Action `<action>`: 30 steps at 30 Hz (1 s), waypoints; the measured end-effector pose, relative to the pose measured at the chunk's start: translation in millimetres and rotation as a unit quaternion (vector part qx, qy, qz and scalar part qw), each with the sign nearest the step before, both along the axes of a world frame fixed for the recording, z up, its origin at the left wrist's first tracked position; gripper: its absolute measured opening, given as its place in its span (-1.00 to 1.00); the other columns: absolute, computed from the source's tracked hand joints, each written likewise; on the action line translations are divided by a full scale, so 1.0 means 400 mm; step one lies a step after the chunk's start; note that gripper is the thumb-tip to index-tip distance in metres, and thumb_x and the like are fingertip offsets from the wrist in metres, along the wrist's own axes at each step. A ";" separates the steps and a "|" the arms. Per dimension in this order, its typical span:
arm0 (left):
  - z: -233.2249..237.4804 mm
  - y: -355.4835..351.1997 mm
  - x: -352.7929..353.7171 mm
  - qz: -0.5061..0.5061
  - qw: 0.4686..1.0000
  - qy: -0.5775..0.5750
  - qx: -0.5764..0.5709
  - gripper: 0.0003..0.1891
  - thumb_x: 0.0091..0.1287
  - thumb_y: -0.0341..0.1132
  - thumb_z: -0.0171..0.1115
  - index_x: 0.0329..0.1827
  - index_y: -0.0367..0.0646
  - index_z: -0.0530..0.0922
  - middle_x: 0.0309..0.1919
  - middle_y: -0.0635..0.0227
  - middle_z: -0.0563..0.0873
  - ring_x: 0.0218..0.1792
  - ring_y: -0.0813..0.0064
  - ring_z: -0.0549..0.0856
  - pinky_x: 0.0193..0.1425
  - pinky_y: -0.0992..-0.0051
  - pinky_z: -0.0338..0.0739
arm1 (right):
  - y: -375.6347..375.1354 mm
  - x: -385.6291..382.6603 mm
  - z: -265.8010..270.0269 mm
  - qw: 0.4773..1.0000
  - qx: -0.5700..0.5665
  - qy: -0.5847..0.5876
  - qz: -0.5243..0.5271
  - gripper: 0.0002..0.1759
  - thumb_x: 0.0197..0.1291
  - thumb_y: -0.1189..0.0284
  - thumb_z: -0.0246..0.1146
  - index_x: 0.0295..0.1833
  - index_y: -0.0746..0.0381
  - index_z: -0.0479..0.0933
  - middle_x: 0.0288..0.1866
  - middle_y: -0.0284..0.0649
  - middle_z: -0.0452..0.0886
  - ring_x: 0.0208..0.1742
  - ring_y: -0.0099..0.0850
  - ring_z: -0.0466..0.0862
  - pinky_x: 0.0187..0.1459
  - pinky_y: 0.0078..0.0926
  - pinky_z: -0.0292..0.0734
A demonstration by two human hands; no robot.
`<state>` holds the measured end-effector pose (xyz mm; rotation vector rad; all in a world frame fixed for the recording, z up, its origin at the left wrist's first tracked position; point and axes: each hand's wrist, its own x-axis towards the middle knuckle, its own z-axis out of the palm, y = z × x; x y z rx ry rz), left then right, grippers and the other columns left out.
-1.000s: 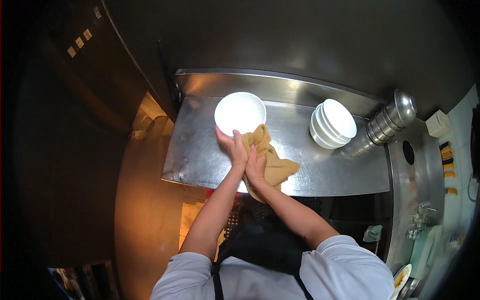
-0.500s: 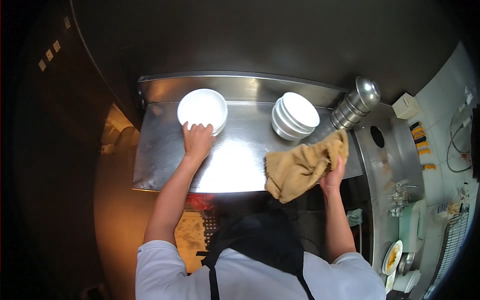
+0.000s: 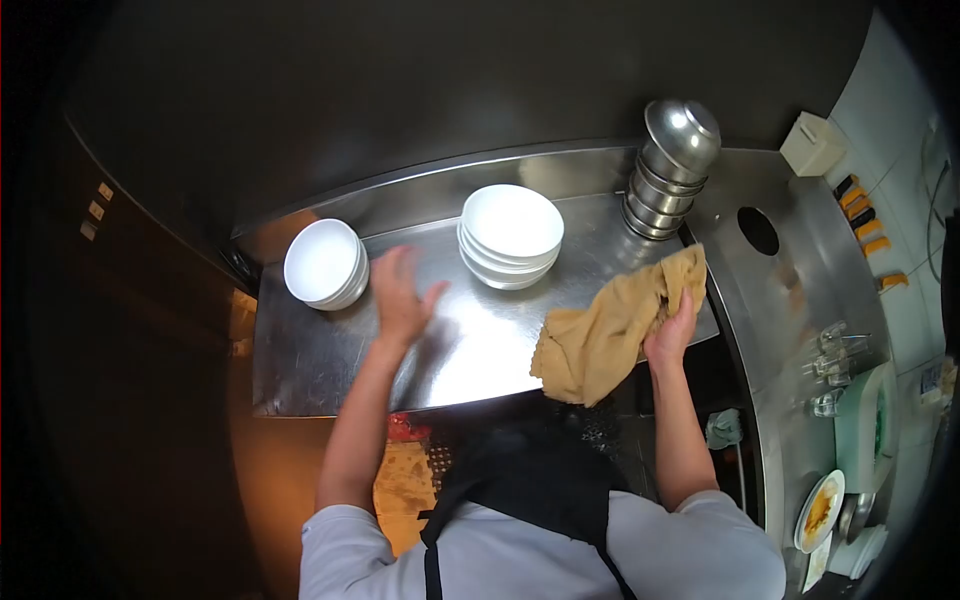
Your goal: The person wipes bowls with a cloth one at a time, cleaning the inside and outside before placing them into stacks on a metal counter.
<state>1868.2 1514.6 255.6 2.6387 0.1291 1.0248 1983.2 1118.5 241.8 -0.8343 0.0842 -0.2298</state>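
Note:
My left hand [image 3: 403,300] hovers over the steel counter [image 3: 300,365], fingers apart and slightly blurred, with nothing in it. It is between two stacks of white bowls: the left stack [image 3: 325,262] near the counter's left end and the middle stack [image 3: 512,228] by the back ledge. In my right hand [image 3: 672,335] a tan cloth [image 3: 605,330] is gripped by its right end, the rest hanging to the left above the counter's front right part.
Stacked steel bowls [image 3: 672,165] rise at the counter's back right. The side counter [image 3: 735,300] has a round hole, glasses [image 3: 832,365], a green container [image 3: 862,420] and a plate with orange residue [image 3: 820,511]. Orange-handled tools [image 3: 860,215] line the right wall.
My left hand has come off the left bowl stack and opened beside it. The view has turned, so both bowl stacks appear farther left. The cloth remains in my right hand.

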 end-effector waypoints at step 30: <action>0.156 -0.312 0.295 -0.082 0.944 0.306 0.088 -0.69 0.46 -0.13 0.25 -0.34 -0.20 0.64 -0.45 -0.02 0.72 -0.33 -0.11 0.72 -0.18 0.01 0.58 | -0.149 0.218 0.004 0.992 0.058 0.031 0.105 -0.52 0.54 0.26 0.12 0.40 0.33 0.40 0.29 -0.19 0.57 0.26 -0.37 0.61 0.29 -0.39 0.51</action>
